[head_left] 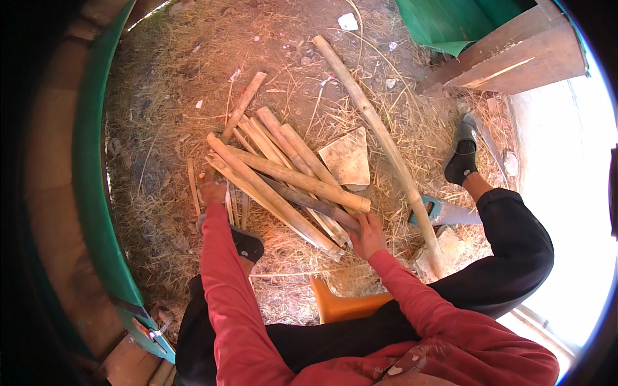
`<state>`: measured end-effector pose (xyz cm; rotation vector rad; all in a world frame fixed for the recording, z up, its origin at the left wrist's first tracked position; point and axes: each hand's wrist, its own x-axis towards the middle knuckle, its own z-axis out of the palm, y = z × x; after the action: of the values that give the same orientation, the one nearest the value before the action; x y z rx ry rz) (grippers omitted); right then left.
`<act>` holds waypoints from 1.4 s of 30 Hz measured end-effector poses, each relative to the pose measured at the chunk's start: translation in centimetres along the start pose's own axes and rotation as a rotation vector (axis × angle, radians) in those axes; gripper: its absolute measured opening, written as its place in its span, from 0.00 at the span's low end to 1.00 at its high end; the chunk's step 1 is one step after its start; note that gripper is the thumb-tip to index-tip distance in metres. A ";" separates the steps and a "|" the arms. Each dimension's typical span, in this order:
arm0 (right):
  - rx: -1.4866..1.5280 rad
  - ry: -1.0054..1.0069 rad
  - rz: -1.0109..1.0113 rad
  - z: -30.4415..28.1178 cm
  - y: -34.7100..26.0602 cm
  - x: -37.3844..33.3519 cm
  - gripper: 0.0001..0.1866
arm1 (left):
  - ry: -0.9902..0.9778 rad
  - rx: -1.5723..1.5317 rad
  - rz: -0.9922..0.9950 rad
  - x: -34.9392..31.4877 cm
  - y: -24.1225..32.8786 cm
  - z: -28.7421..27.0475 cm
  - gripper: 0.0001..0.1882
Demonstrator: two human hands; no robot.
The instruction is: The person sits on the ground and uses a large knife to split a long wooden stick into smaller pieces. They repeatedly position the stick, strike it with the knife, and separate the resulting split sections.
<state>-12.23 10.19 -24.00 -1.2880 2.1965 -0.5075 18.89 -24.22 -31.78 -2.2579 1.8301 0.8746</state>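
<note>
A loose pile of bamboo pieces [290, 172], some round and some split, lies on the ground before me. My right hand [369, 237] is closed at the near right end of a long dark piece [328, 212] in the pile. That piece is greyer farther off and browner toward my hand; whether it is a blade or bamboo I cannot tell. At the pile's left ends, my left hand [214, 191] is down beside the split pieces and a thin upright strip [193, 186]. Its fingers are dim and partly hidden.
To the right lies a long bamboo pole [380, 128], with a handsaw [444, 212] by its near end. A flat stone slab [347, 157] sits beside the pile. A green sheet [96, 161] borders the left; an orange plastic seat [344, 305] is below me. Dry straw covers the dirt.
</note>
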 end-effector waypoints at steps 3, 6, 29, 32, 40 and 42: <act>0.004 -0.080 -0.002 0.1 -0.8 0.1 0.28 | 0.100 0.238 -0.040 1.8 -3.4 0.5 0.45; -0.066 -0.135 0.001 0.4 -1.0 0.5 0.28 | 0.140 0.241 0.035 5.0 -7.7 1.0 0.47; 0.155 -0.098 0.071 -17.6 -3.9 -7.8 0.16 | 0.432 0.561 0.509 -9.1 1.1 -28.1 0.15; 0.299 0.074 -0.012 -18.8 -2.2 -8.9 0.15 | 0.544 0.884 0.532 -15.2 5.8 -35.6 0.13; 1.265 -0.310 0.254 -20.3 -3.5 -10.2 0.16 | 0.988 0.626 0.581 -32.4 12.9 -40.2 0.11; 1.025 -0.093 0.014 -21.4 -3.5 -11.0 0.16 | 0.954 0.430 0.581 -36.6 15.0 -37.4 0.12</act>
<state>-18.71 19.31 -2.37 -0.6919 1.4671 -1.3023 14.59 -12.51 21.20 -1.9831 2.7350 -0.7100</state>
